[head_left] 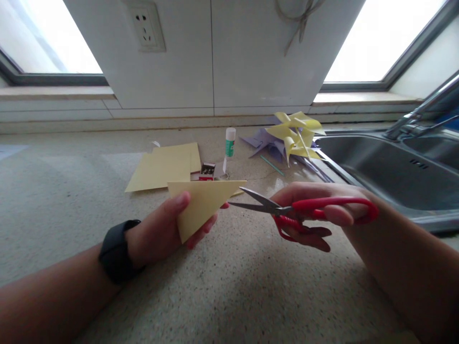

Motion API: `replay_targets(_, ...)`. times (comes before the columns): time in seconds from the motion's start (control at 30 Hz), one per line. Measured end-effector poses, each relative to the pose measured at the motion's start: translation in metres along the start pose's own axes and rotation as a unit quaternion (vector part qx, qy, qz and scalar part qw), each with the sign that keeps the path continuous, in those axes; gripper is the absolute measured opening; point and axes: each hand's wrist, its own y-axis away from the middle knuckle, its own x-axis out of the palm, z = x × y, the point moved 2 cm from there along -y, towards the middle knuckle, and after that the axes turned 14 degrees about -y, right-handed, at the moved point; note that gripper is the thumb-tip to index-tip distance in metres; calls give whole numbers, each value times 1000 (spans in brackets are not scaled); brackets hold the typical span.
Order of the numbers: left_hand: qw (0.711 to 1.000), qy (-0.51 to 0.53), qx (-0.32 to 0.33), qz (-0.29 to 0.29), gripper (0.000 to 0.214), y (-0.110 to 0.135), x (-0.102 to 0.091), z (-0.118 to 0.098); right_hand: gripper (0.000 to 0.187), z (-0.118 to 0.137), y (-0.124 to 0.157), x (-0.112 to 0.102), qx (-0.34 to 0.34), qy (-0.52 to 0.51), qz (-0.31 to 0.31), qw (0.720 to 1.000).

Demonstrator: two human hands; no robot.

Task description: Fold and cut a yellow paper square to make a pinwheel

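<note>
Mid-frame, a small open box [206, 178] holds metallic bits [208, 170]; lower left, the left hand [159, 234] pinches yellow paper [201, 203]; right of centre, the right hand [332, 192] grips red-handled scissors [283, 210].

Speckled countertop [215, 296]: yellow sheets [161, 167], small open box [207, 172], upright glue stick [230, 142], pinwheels [299, 129].

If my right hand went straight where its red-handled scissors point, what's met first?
Likely the pale-yellow triangular paper, or fingertips of your left hand; depth is unclear.
</note>
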Motion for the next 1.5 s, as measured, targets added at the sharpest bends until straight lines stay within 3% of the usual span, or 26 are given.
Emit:
replay_targets(0.17,1000,21,13,0,75,-7,4,-9,47,0,-4,-1,-32,1,22,999)
replay_targets(0.37,999,45,14,9,76,-10,4,-12,48,-13,-10,1,-97,-14,-25,995)
replay_targets(0.47,999,42,21,8,76,-10,4,-11,48,-20,-14,1,-123,-25,-18,992)
replay_targets(0.73,999,51,10,-7,77,-10,5,-13,54,-22,-17,-3,-104,-37,-31,993)
replay_targets(1.07,995,93,-21,-7,85,-10,5,-16,51,-22,-20,1,-129,-31,-15,991)
replay_targets(1.3,995,93,-20,-22,62,-11,5,-17,49,-23,-19,2,-135,-38,-29,990)
replay_targets(1.5,995,97,-16,-18,78,-12,4,-17,54,-23,-20,-1,-111,-40,-27,993)
